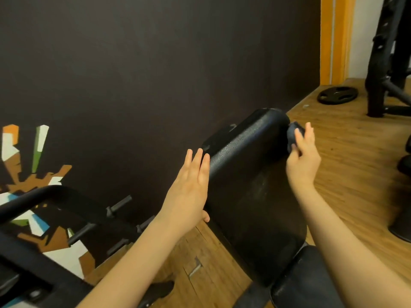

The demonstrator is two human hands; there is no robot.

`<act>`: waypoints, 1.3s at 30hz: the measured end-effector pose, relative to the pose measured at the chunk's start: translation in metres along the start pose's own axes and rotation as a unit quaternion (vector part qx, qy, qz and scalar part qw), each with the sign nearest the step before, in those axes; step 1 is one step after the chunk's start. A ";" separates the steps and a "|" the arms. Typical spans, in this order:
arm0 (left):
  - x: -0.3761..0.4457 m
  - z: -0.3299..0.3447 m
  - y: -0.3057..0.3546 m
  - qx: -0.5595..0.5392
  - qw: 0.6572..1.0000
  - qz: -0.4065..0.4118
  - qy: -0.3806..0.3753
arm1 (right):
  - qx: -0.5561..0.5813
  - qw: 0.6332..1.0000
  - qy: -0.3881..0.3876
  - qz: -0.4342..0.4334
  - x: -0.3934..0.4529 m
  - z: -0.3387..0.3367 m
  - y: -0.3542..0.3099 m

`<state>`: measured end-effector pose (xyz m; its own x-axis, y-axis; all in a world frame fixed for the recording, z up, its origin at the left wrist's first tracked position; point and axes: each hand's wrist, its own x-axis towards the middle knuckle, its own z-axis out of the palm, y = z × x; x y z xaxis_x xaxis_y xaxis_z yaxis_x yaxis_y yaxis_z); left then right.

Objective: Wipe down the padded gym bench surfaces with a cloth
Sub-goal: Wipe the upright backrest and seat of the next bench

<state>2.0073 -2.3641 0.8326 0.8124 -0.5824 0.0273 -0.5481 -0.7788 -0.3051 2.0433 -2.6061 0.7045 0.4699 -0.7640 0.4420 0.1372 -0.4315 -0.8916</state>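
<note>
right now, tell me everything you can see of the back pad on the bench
The back pad is a long black cushion with a pebbled, vinyl-looking skin and rounded corners, tilted up away from the camera. Pale dusty smears mark its middle. Its near end meets the seat pad. The left hand rests flat against its left edge, fingers straight. The right hand holds a dark cloth against its top right corner. A wooden floor lies beneath.

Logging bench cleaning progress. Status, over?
Left hand flat against backrest pad edge. Right hand grips dark cloth at pad's right top corner. Nothing in the way.
</note>
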 end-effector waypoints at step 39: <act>-0.004 0.003 -0.008 -0.050 0.998 0.043 -0.022 | -0.056 0.913 -0.264 -0.306 -0.193 -0.006 -0.037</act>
<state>2.0089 -2.3546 0.8324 0.7677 -0.6398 -0.0366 -0.6321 -0.7465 -0.2079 1.9424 -2.4458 0.6526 0.6942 -0.0387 0.7187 0.4383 -0.7693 -0.4648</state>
